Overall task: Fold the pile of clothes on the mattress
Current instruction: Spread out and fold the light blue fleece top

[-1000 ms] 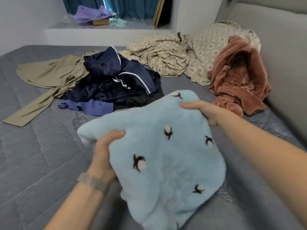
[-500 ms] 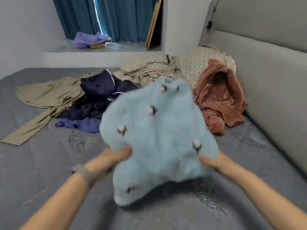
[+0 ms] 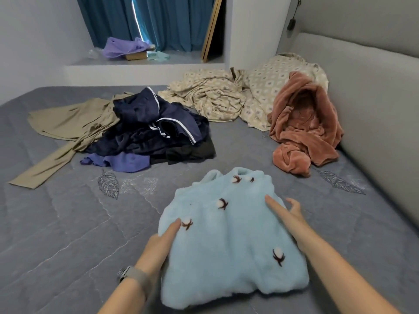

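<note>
Fluffy pale-blue fleece garment with cotton-flower motifs (image 3: 229, 241), airborne a moment ago, now lies folded on the grey quilted mattress (image 3: 56, 223), nearer than the dark unfolded clothes pile (image 3: 156, 132); left hand (image 3: 162, 242) and right hand (image 3: 286, 210) flat, open, pressing its sides.

Both forearms cut off by the bottom edge; left hand (image 3: 162, 240) partly tucked under the light blue fleece garment (image 3: 229, 241), its fingers there hidden
</note>
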Demonstrator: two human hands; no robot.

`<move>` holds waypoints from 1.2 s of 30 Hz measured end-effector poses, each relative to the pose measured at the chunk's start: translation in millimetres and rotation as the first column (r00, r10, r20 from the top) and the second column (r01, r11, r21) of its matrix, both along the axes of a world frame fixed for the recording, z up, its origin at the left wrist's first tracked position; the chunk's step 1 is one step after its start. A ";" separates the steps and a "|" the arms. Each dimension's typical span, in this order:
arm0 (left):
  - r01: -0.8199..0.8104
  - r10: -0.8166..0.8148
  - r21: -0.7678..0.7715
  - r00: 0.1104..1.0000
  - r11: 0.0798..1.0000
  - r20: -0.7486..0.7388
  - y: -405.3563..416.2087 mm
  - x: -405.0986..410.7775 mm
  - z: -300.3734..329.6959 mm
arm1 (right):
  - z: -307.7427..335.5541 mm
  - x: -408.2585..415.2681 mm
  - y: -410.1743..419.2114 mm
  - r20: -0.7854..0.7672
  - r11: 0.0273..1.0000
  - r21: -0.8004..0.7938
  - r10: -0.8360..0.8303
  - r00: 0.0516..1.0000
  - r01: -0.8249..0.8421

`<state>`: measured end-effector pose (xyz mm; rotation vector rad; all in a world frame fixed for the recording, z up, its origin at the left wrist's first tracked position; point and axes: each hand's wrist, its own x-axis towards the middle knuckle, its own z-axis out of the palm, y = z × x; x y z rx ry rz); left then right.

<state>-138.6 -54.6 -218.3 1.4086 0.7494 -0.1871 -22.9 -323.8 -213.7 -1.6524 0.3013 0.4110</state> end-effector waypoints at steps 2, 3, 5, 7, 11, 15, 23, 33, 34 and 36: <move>-0.048 0.047 0.018 0.998 0.999 0.034 -3.8 11.3 1.7 | -0.5 10.6 14.1 0.042 0.999 -0.047 -0.002 0.999 0.004; -0.044 0.041 0.041 0.997 0.998 0.058 -5.5 17.4 4.3 | -1.5 14.8 17.4 0.087 0.998 -0.067 0.005 0.996 0.001; -0.106 0.079 0.166 0.984 0.980 0.161 -3.7 28.2 2.7 | 0.1 17.6 17.3 0.215 0.991 -0.113 -0.051 0.975 0.076; -0.165 0.068 0.360 0.961 0.918 0.267 0.0 33.5 -2.3 | -3.6 14.6 7.3 0.311 0.971 -0.147 -0.135 0.941 0.188; 0.126 -0.119 0.784 0.991 0.609 -0.066 4.1 37.8 -24.1 | -20.6 -0.6 -7.8 0.207 0.867 -0.496 0.059 0.976 0.053; 0.135 -0.102 0.981 0.987 0.138 -0.121 -8.1 44.2 -16.5 | -4.1 -1.8 7.1 0.363 0.505 -0.839 0.237 0.901 0.205; 0.270 -0.498 0.963 0.833 -0.017 -0.242 -57.9 65.5 -60.3 | -44.2 29.2 59.0 0.153 0.331 -0.937 0.683 0.714 -0.115; 0.274 -0.387 0.922 0.909 0.274 -0.155 -32.3 128.5 -66.0 | -49.0 84.7 68.9 0.178 0.325 -0.944 0.639 0.749 -0.053; 0.192 -0.368 0.905 0.929 0.381 -0.042 -27.4 139.7 -60.7 | -43.8 90.5 72.2 0.207 0.308 -0.951 0.702 0.682 -0.028; 0.040 -0.252 0.788 0.956 0.615 0.148 -15.0 169.0 -48.0 | -30.1 101.6 79.0 0.204 0.326 -0.937 0.803 0.559 -0.127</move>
